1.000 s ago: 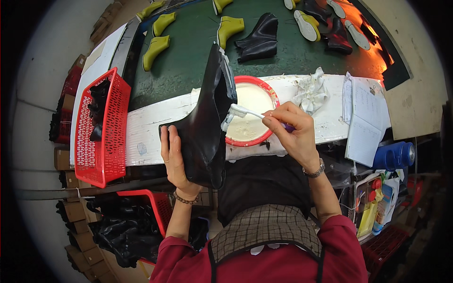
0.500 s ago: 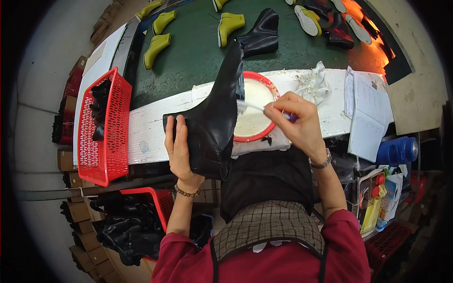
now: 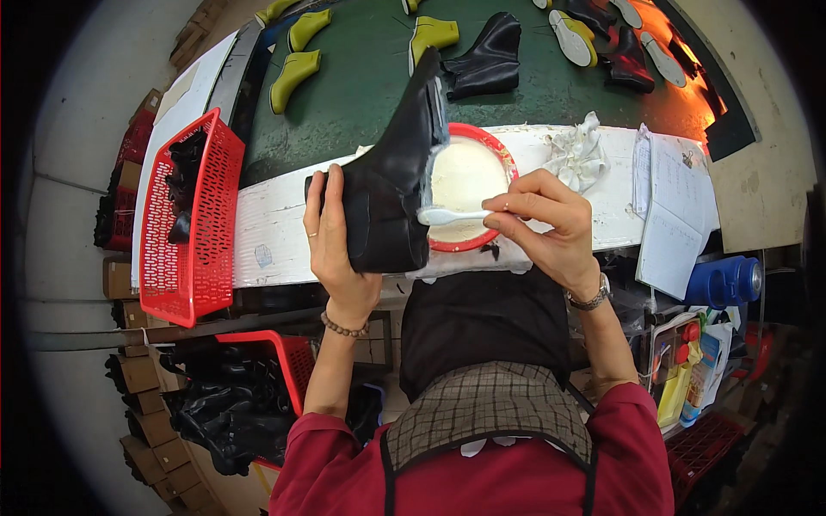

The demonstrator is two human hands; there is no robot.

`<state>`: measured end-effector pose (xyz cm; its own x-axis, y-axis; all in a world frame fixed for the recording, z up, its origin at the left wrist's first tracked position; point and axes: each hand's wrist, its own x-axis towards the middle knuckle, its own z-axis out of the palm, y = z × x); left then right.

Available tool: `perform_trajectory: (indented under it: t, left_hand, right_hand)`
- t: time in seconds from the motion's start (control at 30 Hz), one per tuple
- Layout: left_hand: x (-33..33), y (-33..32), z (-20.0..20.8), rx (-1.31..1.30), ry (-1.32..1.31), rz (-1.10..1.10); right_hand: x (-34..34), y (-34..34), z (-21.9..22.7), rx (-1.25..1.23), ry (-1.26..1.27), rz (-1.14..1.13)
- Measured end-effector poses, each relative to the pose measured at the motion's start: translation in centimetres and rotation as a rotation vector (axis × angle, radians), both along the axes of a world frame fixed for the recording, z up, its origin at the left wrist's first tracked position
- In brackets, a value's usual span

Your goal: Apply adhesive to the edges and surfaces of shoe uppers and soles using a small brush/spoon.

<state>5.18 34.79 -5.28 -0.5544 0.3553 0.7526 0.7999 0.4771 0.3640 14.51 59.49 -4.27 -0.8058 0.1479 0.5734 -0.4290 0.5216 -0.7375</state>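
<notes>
A black leather boot [image 3: 389, 176] is gripped by my left hand [image 3: 335, 249], whose fingers lie along its left side. The boot is tilted, its bottom edge turned right and smeared with whitish paste. In a pinch, my right hand [image 3: 557, 230] holds a slim white brush [image 3: 456, 217], which looks like a toothbrush. The brush head meets the lower right part of that smeared edge. Behind the brush and partly covered by the boot sits a red-rimmed bowl [image 3: 508, 157] of creamy white liquid.
A red basket [image 3: 194, 224] with dark pieces stands left on the white bench [image 3: 275, 215]. Crumpled white cloth [image 3: 576, 159] and an open notebook [image 3: 675, 198] lie right. Beyond, a green surface [image 3: 344, 120] carries yellow boots [image 3: 295, 79] and another black boot [image 3: 489, 60]. A blue jug [image 3: 723, 278] stands right.
The boot has turned in my left hand and its lower end has come up. The brush has gone down along the smeared edge, toward me, and now lies nearly level.
</notes>
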Motion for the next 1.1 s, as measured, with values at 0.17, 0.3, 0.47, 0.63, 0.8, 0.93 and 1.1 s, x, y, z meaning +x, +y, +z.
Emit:
perform_trajectory:
  t: [0.17, 0.3, 0.47, 0.63, 0.8, 0.93, 1.1]
  left_hand:
    - [-1.8, 1.4, -0.7, 0.033, 0.037, 0.037]
    - [-3.3, 1.7, -0.9, 0.037, 0.02, 0.076]
    - [-4.9, -1.4, -0.1, 0.208, -0.23, 0.068]
    - [-5.4, -5.4, 0.7, 0.451, -0.533, -0.01]
    - [-5.9, -8.0, 1.3, 0.449, -0.821, -0.073]
    - [-6.2, -8.9, 1.4, 0.506, -1.101, -0.102]
    - [-5.9, -8.5, 1.8, 0.476, -1.229, -0.152]
  right_hand:
    - [0.5, -0.1, 0.4, -0.002, -0.055, 0.069]
    - [0.5, 1.1, 0.0, -0.033, -0.178, -0.048]
    - [-0.2, 3.6, -2.3, 0.253, -0.226, -0.344]
    - [0.7, 4.0, -4.1, 0.437, -0.262, -0.38]
    - [0.7, 3.9, -4.4, 0.463, -0.273, -0.377]
    - [0.5, 4.4, -3.7, 0.268, -0.34, -0.411]
    - [-1.2, 4.7, -1.5, 0.035, -0.094, -0.247]
